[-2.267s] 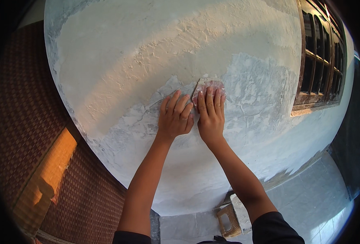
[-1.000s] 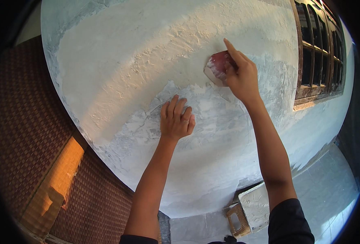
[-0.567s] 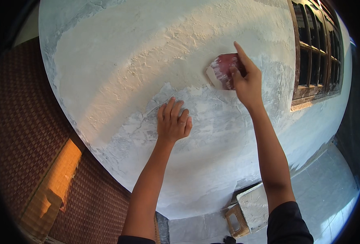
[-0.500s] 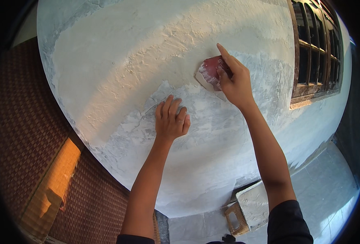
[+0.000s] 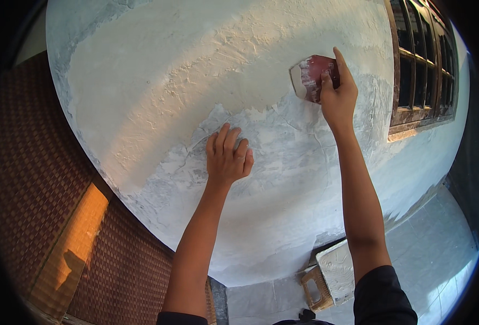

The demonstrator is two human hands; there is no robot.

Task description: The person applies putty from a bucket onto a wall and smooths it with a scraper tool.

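Note:
In my right hand (image 5: 341, 104) is a dark red putty scraper (image 5: 316, 70), its blade edge smeared with pale putty. The fingers wrap round its right side, with the index finger stretched upward along it. The scraper lies against the wall (image 5: 261, 211), near the border between cream putty and a patchy grey-white area. My left hand (image 5: 228, 155) rests on that grey-white patch, lower and further left, fingers spread and slightly bent. It holds nothing. Rough ridges of fresh putty (image 5: 201, 67) run diagonally across the wall above it.
At the right a brown wooden window (image 5: 423, 76) with dark panes is set in the wall. Woven brown matting (image 5: 39, 151) covers the left side. Below, a low tan stool (image 5: 318, 290) with a putty-covered board (image 5: 338, 268) stands on grey floor tiles (image 5: 250, 303).
My right hand has moved the scraper up and to the right along the wall, towards the window. My left hand has stayed in place.

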